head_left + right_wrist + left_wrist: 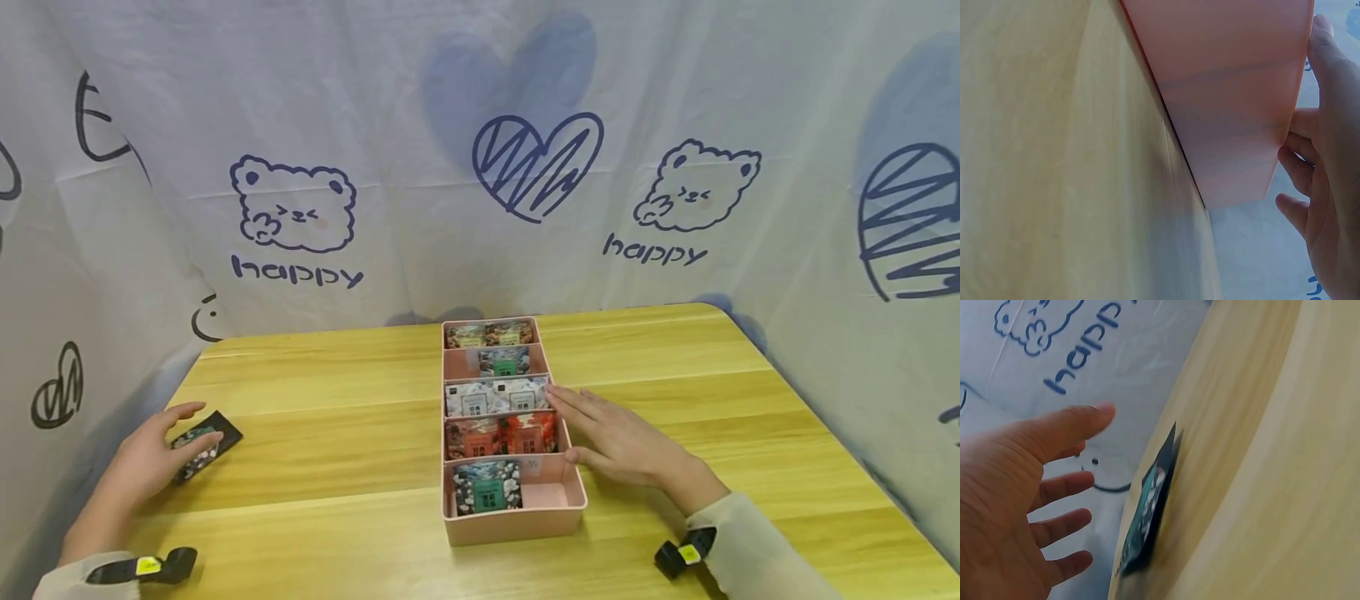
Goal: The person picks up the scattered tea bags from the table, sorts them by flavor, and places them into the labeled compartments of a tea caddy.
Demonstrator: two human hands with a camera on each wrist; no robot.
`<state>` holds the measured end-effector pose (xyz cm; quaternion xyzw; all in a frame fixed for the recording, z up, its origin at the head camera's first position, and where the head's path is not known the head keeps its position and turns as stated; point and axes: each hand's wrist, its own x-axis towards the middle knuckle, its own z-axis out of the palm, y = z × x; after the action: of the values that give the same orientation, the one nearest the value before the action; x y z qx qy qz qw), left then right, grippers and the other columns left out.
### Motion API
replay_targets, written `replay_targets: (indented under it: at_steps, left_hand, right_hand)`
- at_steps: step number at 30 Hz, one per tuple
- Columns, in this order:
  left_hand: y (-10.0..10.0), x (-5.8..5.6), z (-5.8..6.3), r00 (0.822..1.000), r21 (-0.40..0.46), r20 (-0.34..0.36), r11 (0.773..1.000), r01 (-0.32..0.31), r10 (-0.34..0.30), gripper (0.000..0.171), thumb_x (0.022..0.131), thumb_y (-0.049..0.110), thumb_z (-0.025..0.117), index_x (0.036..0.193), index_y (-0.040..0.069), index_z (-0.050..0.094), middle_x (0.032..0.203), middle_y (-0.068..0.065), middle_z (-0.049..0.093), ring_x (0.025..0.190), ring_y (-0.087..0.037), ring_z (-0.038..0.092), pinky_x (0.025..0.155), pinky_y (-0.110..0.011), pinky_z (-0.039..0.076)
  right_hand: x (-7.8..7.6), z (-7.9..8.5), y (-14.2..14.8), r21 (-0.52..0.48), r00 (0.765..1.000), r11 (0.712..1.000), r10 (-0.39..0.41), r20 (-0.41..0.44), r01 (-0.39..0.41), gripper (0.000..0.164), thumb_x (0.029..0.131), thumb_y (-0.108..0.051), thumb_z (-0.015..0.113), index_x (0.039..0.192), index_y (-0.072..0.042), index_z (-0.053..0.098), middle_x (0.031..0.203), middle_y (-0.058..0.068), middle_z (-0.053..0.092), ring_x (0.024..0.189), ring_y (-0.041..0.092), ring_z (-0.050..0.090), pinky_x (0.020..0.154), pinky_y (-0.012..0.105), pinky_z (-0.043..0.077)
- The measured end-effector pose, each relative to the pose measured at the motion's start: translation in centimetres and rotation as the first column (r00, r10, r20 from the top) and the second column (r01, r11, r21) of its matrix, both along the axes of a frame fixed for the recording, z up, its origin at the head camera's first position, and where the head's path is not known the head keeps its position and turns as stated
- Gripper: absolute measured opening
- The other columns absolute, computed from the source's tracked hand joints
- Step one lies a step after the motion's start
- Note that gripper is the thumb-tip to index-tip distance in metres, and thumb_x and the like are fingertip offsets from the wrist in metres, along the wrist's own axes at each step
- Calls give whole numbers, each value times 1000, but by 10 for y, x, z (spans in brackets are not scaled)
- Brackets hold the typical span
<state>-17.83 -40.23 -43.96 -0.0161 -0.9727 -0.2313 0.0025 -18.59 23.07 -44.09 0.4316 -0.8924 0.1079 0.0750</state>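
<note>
A dark packet [198,446] with a green label and a floral print lies at the left of the table. Over it hovers my left hand [153,450], fingers and thumb spread; the left wrist view shows a gap between that hand and the packet [1147,512]. The long pink divided box [513,529] stands mid-table, holding several printed packets in its compartments. My right hand [626,442] rests its fingertips on the box's right rim, fingers fairly straight. In the right wrist view the thumb and fingers lie along the upper edge of the pink side wall [1235,106].
In the front compartment a green-labelled packet [487,487] sits at the left. Red packets [502,437], white packets [495,398], another green-labelled packet [506,363] and yellow-labelled packets [491,335] fill compartments behind. A printed curtain [412,167] surrounds the wooden table [337,467].
</note>
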Motion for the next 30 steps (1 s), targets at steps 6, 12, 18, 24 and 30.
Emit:
replay_targets:
  at_steps: [6, 12, 18, 24, 30]
  left_hand:
    - [-19, 4, -11, 1000, -5, 13, 1000, -19, 19, 88, 90, 54, 64, 143, -10, 35, 138, -42, 34, 123, -63, 29, 93, -75, 29]
    - [-37, 8, -18, 996, -16, 82, 999, -41, 42, 94, 89, 56, 65, 144, -13, 31, 137, -48, 27, 122, -66, 26, 94, -77, 26]
    - [-47, 11, -22, 992, -16, 123, 999, -33, 34, 95, 90, 55, 63, 144, -15, 27, 137, -50, 23, 121, -68, 24, 94, -78, 25]
    - [-50, 12, -20, 991, -70, 128, 997, -24, 33, 93, 91, 52, 63, 138, -22, 31, 133, -50, 29, 117, -67, 31, 93, -75, 29]
    - [-47, 10, -15, 993, -97, 116, 995, -20, 31, 91, 90, 50, 66, 135, -22, 34, 131, -50, 31, 115, -66, 32, 94, -74, 30]
  right_hand:
    - [1, -1, -1, 1, 1000, 1000, -2, 17, 2, 74, 101, -54, 38, 155, -4, 24, 161, 11, 22, 142, 31, 30, 117, 45, 24]
    - [2, -1, -1, 4, 1000, 1000, -4, 26, 4, 74, 101, -53, 38, 156, -5, 23, 161, 10, 22, 143, 31, 29, 117, 45, 23]
    - [2, -1, 0, 8, 999, 1000, -13, 41, 12, 74, 101, -51, 42, 156, -6, 22, 161, 9, 21, 143, 31, 28, 118, 44, 22]
    - [1, 0, -1, 11, 999, 1000, -22, 49, 21, 74, 101, -51, 44, 156, -7, 22, 161, 9, 21, 144, 30, 27, 118, 43, 21]
    - [0, 0, 0, 4, 999, 1000, -23, 47, 22, 74, 101, -50, 45, 156, -6, 22, 161, 9, 20, 144, 29, 26, 118, 44, 20]
